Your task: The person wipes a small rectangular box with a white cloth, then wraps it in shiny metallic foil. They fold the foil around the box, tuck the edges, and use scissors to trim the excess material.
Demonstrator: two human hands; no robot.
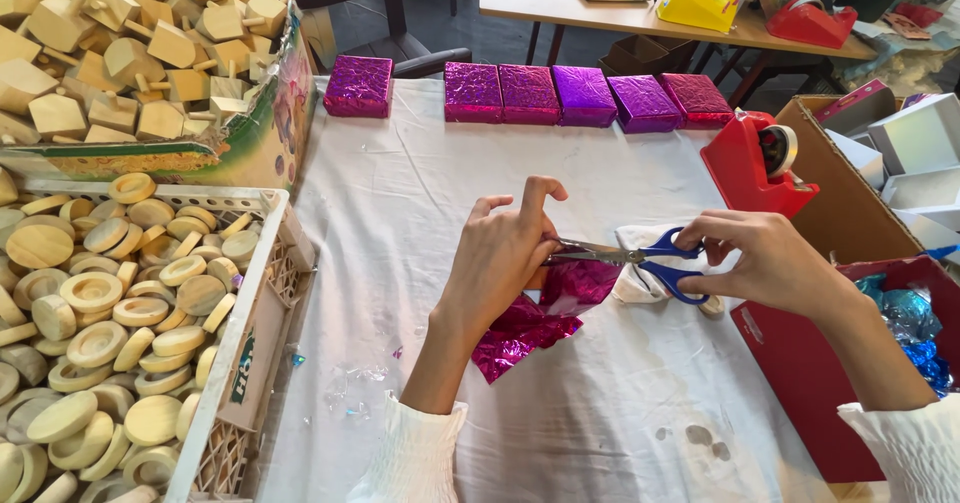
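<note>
My left hand point(505, 253) holds a crumpled sheet of shiny magenta foil point(540, 318) over the white cloth point(420, 213); part of the foil is hidden under the palm. My right hand point(765, 261) grips blue-handled scissors point(640, 258), whose blades point left and meet the foil at my left fingers. A white rag point(640, 243) lies just behind the scissors.
Several foil-wrapped boxes point(560, 95) line the cloth's far edge. A red tape dispenser point(760, 163) stands at right beside cardboard boxes point(850, 193). At left, a crate point(250, 333) of round wooden discs and a box of wooden blocks point(130, 43). A yellow dispenser point(698, 5) sits on the far table.
</note>
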